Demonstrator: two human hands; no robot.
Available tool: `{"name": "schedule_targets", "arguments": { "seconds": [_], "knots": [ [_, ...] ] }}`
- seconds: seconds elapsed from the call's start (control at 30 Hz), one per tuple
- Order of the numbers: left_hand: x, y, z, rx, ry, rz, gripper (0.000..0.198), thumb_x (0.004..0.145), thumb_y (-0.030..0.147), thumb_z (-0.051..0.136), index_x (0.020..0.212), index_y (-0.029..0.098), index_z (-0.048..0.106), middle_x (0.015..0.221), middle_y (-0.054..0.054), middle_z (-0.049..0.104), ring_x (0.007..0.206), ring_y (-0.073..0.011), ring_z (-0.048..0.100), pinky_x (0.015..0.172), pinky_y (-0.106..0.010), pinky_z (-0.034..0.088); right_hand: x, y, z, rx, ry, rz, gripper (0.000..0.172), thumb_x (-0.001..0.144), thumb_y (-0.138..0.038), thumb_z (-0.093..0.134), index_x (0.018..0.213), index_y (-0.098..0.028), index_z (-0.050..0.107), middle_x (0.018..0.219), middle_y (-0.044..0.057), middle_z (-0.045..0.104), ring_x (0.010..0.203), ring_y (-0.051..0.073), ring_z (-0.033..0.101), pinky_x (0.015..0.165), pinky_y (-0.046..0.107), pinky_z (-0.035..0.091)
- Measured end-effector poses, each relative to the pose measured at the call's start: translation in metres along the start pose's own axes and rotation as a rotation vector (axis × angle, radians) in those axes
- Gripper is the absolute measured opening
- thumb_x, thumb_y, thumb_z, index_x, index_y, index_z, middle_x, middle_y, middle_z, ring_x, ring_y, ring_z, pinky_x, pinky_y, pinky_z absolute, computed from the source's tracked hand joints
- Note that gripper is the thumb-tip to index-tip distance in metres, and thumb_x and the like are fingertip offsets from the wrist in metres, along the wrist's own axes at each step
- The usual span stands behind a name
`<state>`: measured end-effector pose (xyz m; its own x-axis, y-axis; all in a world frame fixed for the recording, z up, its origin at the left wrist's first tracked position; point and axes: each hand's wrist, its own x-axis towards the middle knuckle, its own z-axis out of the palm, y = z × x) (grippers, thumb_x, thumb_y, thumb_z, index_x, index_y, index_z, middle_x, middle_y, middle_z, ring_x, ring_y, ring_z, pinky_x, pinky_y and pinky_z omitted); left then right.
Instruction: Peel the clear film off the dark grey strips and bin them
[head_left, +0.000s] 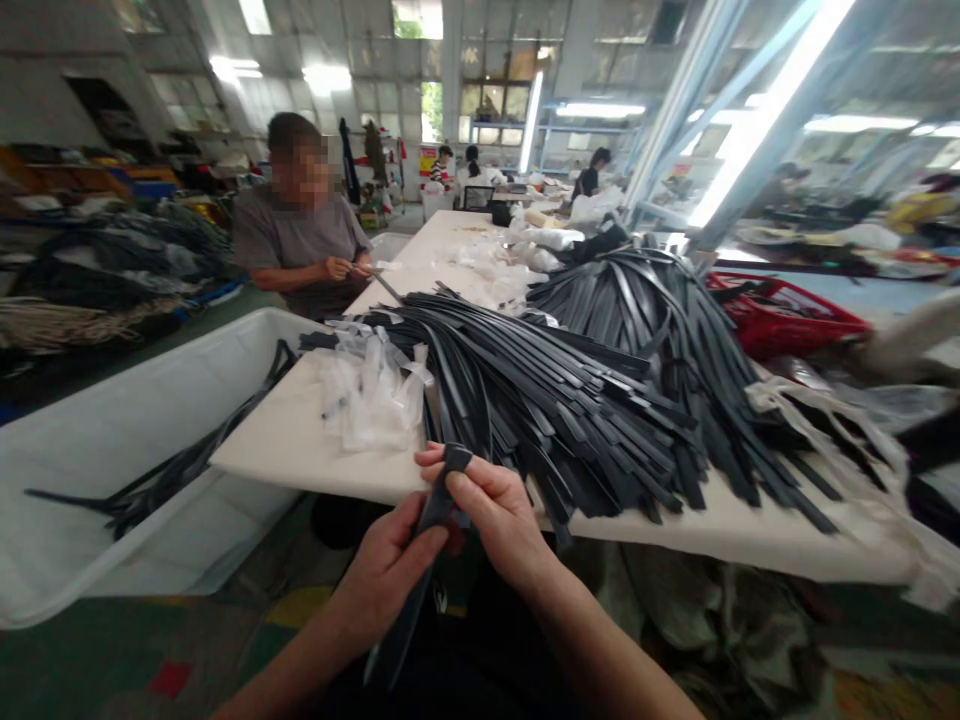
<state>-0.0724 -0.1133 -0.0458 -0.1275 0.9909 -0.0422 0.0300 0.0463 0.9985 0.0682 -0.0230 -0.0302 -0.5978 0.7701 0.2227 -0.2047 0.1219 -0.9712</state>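
A dark strap (431, 510) runs between both of my hands, just in front of the table's near edge. My left hand (394, 560) is closed round its middle, thumb on top, and the lower end hangs down toward my lap. Higher up, my right hand (495, 505) pinches the strap near its top end, where it looks folded over. Past my hands, a large heap of similar dark straps (525, 390) lies across the table (300, 440). Left of the heap sits a pile of clear plastic bags (375, 390).
A white bin (150, 400) holding a few dark straps stands at the left. Across the table a co-worker (307, 220) handles a strap. Another strap heap (637, 310) and a red basket (787, 310) are on the right. A white cloth bag (847, 450) hangs near the right edge.
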Motion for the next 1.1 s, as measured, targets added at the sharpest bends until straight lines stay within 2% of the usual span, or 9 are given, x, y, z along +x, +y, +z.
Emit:
{"name": "schedule_targets", "arguments": {
  "seconds": [0.23, 0.4, 0.5, 0.6, 0.67, 0.73, 0.87, 0.97, 1.1],
  "knots": [
    [-0.014, -0.018, 0.002, 0.496, -0.101, 0.091, 0.028, 0.099, 0.037, 0.046, 0.092, 0.021, 0.068, 0.088, -0.006, 0.068, 0.082, -0.021, 0.059, 0.076, -0.03, 0.039, -0.013, 0.003, -0.019, 0.061, 0.244, -0.018, 0.02, 0.091, -0.04, 0.065, 0.09, -0.029, 0.082, 0.111, 0.007, 0.078, 0.129, 0.031, 0.058, 0.112, 0.049, 0.043],
    [-0.025, -0.032, -0.014, 0.6, -0.102, 0.087, 0.026, 0.098, 0.036, 0.047, 0.096, 0.02, 0.066, 0.092, -0.007, 0.069, 0.083, -0.0204, 0.057, 0.078, -0.031, 0.039, -0.011, 0.001, -0.026, 0.119, 0.304, 0.003, 0.017, 0.085, -0.041, 0.072, 0.091, -0.029, 0.083, 0.109, 0.009, 0.079, 0.127, 0.032, 0.06, 0.111, 0.046, 0.046],
    [-0.03, -0.045, -0.034, 0.392, -0.148, -0.178, 0.02, 0.08, 0.034, 0.071, 0.094, 0.021, 0.067, 0.082, 0.0, 0.067, 0.073, -0.0166, 0.056, 0.066, -0.026, 0.04, -0.01, 0.01, -0.032, 0.142, 0.3, 0.014, 0.018, 0.082, -0.044, 0.075, 0.092, -0.03, 0.083, 0.107, 0.009, 0.079, 0.121, 0.032, 0.065, 0.112, 0.048, 0.045],
    [-0.043, -0.064, -0.058, -0.144, -0.282, -0.451, 0.055, 0.057, 0.041, 0.086, 0.104, 0.02, 0.068, 0.081, 0.0, 0.069, 0.069, -0.016, 0.059, 0.061, -0.025, 0.044, -0.011, 0.022, -0.04, 0.143, 0.325, 0.01, 0.018, 0.084, -0.043, 0.073, 0.094, -0.03, 0.082, 0.114, 0.008, 0.077, 0.122, 0.031, 0.064, 0.115, 0.046, 0.041],
    [-0.057, -0.078, -0.071, -0.528, -0.299, -0.475, 0.076, 0.054, 0.051, 0.087, 0.119, 0.018, 0.064, 0.082, -0.004, 0.071, 0.068, -0.0172, 0.063, 0.065, -0.029, 0.051, -0.012, 0.028, -0.044, 0.127, 0.322, 0.014, 0.018, 0.083, -0.04, 0.075, 0.096, -0.029, 0.082, 0.118, 0.008, 0.076, 0.124, 0.031, 0.063, 0.117, 0.047, 0.039],
    [-0.073, -0.09, -0.082, -0.81, -0.191, -0.432, 0.084, 0.06, 0.057, 0.085, 0.13, 0.018, 0.06, 0.089, -0.008, 0.072, 0.068, -0.0174, 0.065, 0.067, -0.032, 0.055, -0.013, 0.033, -0.045, 0.103, 0.317, -0.004, 0.018, 0.082, -0.039, 0.077, 0.097, -0.029, 0.081, 0.118, 0.008, 0.076, 0.125, 0.031, 0.062, 0.118, 0.05, 0.036],
    [-0.094, -0.093, -0.106, -1.054, 0.166, -0.329, 0.057, 0.071, 0.038, 0.086, 0.124, 0.029, 0.066, 0.104, -0.006, 0.075, 0.079, -0.0171, 0.072, 0.079, -0.033, 0.059, -0.015, 0.042, -0.037, 0.041, 0.255, -0.056, 0.016, 0.092, -0.038, 0.068, 0.099, -0.03, 0.08, 0.124, 0.006, 0.074, 0.13, 0.03, 0.057, 0.119, 0.053, 0.034],
    [-0.093, -0.076, -0.129, -1.099, 0.3, -0.193, 0.052, 0.066, 0.044, 0.088, 0.112, 0.024, 0.073, 0.116, -0.009, 0.075, 0.106, -0.0292, 0.071, 0.096, -0.045, 0.055, -0.017, 0.046, -0.026, -0.017, 0.092, -0.075, 0.021, 0.098, -0.035, 0.059, 0.105, -0.03, 0.078, 0.132, 0.005, 0.069, 0.135, 0.028, 0.053, 0.117, 0.051, 0.037],
    [-0.084, -0.042, -0.156, -1.078, 0.463, -0.046, 0.034, 0.082, 0.041, 0.073, 0.105, 0.017, 0.074, 0.108, -0.014, 0.077, 0.1, -0.0308, 0.073, 0.081, -0.043, 0.062, -0.018, 0.041, -0.013, -0.102, -0.119, -0.17, 0.023, 0.1, -0.033, 0.055, 0.108, -0.032, 0.076, 0.132, 0.003, 0.069, 0.136, 0.028, 0.052, 0.115, 0.049, 0.041]
  ]
}}
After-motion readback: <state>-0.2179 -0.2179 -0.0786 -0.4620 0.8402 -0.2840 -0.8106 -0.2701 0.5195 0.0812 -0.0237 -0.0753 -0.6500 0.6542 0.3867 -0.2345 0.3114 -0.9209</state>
